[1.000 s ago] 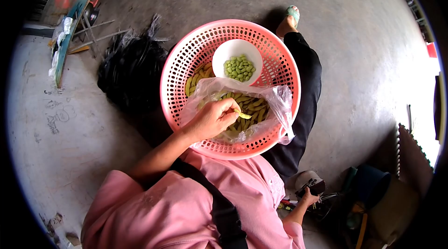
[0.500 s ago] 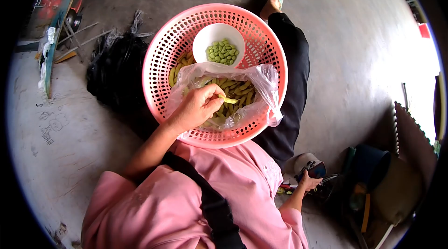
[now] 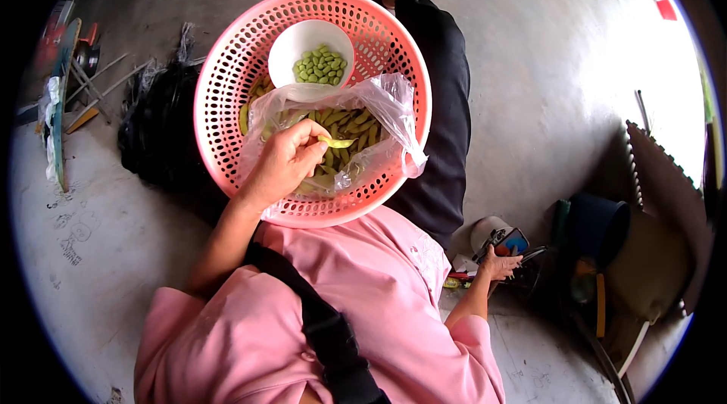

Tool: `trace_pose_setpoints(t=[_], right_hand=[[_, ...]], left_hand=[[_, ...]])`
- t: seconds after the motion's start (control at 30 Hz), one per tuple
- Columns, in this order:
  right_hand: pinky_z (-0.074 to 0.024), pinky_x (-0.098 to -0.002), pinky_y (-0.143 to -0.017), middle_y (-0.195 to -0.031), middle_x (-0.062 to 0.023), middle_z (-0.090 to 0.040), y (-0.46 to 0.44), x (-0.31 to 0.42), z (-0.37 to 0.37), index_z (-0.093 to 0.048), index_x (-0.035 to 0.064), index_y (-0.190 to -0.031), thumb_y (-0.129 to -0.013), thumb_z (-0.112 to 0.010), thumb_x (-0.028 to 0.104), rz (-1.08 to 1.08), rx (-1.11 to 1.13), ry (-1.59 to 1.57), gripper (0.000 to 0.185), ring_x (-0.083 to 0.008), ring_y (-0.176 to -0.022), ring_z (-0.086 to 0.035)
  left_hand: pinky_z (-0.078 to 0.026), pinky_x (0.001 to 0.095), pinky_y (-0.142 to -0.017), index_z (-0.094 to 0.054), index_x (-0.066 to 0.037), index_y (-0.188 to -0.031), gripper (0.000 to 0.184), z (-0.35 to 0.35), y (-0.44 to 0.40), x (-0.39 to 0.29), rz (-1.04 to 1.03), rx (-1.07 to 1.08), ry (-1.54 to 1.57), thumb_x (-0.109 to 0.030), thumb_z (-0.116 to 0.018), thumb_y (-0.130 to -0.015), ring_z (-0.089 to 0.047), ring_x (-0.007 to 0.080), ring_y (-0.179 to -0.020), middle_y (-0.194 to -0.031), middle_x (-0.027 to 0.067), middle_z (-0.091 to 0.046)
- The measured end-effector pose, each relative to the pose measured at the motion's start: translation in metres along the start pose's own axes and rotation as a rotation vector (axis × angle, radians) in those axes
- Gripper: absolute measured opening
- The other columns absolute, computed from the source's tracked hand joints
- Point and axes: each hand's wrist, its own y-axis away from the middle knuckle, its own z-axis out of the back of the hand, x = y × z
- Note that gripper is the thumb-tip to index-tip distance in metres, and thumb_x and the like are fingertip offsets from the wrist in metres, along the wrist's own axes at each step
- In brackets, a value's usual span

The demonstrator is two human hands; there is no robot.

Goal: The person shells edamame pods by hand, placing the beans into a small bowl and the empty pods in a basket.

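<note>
"Where did we find the pod (image 3: 338, 143)?"

"We saw it above the open plastic bag (image 3: 391, 95), one end pinched between the thumb and forefinger of the left hand (image 3: 284, 162), whose other fingers were curled in."

"And beneath it?"

"We could see more green pods (image 3: 354, 119) inside the bag, which sat in a pink basket (image 3: 225, 86) with holes in its wall."

"What else did that basket hold?"

"A white bowl (image 3: 285, 52), just beyond the bag; we noticed green beans (image 3: 322, 66) lying in it."

"What about the right hand (image 3: 500, 265)?"

"It was well apart from the basket, down at the right, and we saw its fingers closed around a phone-like device (image 3: 516, 242) with a lit screen."

"And farther out?"

"We made out a black-trousered leg (image 3: 439, 101) stretched beside the basket over the grey floor (image 3: 538, 109), and a heap of black plastic (image 3: 160, 131) at the left."
</note>
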Motion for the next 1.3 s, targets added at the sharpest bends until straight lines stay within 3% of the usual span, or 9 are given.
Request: trace_pose_setpoints(t=[1.07,1.27,1.3], right_hand=[[-0.0356,-0.0518,-0.100,-0.140,-0.0084,-0.043,0.001,0.000,0.003,-0.020,0.0175,-0.148,-0.059,-0.086,0.042,-0.008,0.064,-0.088,0.113,-0.0353,-0.124,-0.041],[-0.0353,-0.0506,-0.102,-0.139,-0.0124,-0.044,-0.009,-0.010,-0.013,-0.022,0.0157,-0.147,-0.059,-0.086,0.039,0.031,0.078,-0.165,0.111,-0.0376,-0.124,-0.041],[-0.0360,-0.0481,-0.103,-0.138,-0.0162,-0.044,-0.014,-0.017,-0.022,-0.023,0.0144,-0.146,-0.059,-0.087,0.034,0.080,0.055,-0.224,0.110,-0.0381,-0.124,-0.042]], left_hand=[[-0.036,0.0185,-0.048,-0.057,0.000,-0.099,0.009,0.000,0.001,-0.002,-0.003,-0.015,0.014,-0.005,-0.056,-0.092,-0.046,0.0024,-0.054,-0.073,-0.0009,-0.057],[-0.036,0.0188,-0.048,-0.057,0.000,-0.098,0.008,-0.001,0.002,-0.002,0.000,-0.022,0.023,-0.005,-0.056,-0.092,-0.046,0.0024,-0.054,-0.072,-0.0013,-0.056],[-0.036,0.0190,-0.048,-0.057,0.000,-0.098,0.008,-0.001,0.002,0.000,0.004,-0.025,0.029,-0.006,-0.056,-0.092,-0.046,0.0024,-0.054,-0.072,-0.0015,-0.056]])
